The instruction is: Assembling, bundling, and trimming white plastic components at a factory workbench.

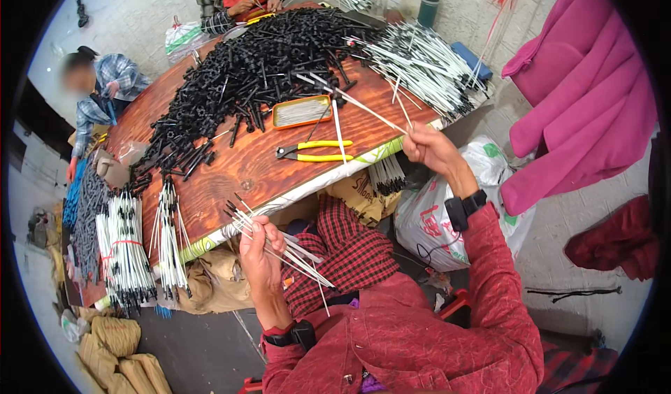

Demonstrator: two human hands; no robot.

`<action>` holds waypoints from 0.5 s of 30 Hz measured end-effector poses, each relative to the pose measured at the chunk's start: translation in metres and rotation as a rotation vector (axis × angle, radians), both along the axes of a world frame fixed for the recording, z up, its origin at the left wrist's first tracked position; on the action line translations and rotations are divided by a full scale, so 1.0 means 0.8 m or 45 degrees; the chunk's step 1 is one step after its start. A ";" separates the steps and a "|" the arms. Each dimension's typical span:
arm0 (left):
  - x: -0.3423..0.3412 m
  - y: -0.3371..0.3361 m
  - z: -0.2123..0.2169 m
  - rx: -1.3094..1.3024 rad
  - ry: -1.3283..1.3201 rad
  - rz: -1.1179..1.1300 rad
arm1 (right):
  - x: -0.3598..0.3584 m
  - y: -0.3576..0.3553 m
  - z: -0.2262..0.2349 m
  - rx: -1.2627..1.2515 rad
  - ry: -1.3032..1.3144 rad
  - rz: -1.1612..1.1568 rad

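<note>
Toward the table's near edge, my left hand [262, 258] is closed around a loose bunch of thin white rods [302, 253] with dark tips, fanning out on both sides of the fist. Over the right part of the table edge, my right hand [435, 153] pinches the near ends of a few long white rods [363, 106] that point up and left. Between the hands lie end-cutting pliers [327, 144] with yellow handles, a single white strip [339, 132] across them. Just beyond sits an orange-rimmed tin [275, 117] of thin metal pins.
A big heap of black plastic parts [237, 69] covers the far table [234, 170]. White rods [419, 65] pile up at right; tied bundles [126, 247] stand at left. Two other people work at the far and left sides. A white plastic bag [437, 219] stands below my right arm.
</note>
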State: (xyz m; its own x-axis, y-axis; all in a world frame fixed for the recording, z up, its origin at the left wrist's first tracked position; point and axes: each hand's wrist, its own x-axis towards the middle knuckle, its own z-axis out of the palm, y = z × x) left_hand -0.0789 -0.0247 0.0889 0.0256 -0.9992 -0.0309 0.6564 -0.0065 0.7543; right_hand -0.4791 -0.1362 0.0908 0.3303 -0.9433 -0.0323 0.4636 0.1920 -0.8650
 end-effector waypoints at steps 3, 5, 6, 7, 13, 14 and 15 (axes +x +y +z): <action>0.006 0.003 -0.013 -0.072 0.045 0.006 | 0.033 0.033 0.002 -0.034 -0.108 0.157; 0.007 0.005 -0.012 -0.015 0.042 0.113 | 0.052 0.048 0.004 -0.056 0.033 0.385; 0.005 0.003 -0.011 0.038 0.048 0.182 | 0.060 0.053 0.005 -0.062 0.109 0.498; 0.002 0.003 -0.007 0.069 0.052 0.216 | 0.068 0.059 0.000 -0.031 0.108 0.533; -0.010 0.001 -0.002 -0.030 0.088 0.091 | 0.135 0.096 -0.039 -0.024 0.480 0.751; -0.006 0.000 -0.006 -0.075 0.091 0.075 | 0.145 0.093 -0.044 -0.063 0.498 0.746; -0.002 -0.001 -0.009 -0.123 0.092 0.055 | 0.152 0.095 -0.044 -0.074 0.500 0.781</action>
State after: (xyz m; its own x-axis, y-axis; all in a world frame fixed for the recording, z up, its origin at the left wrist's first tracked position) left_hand -0.0806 -0.0251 0.0813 0.0698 -0.9956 0.0620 0.7071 0.0932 0.7009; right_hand -0.3576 -0.0604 0.0555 0.7744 -0.5960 -0.2122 -0.0588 0.2662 -0.9621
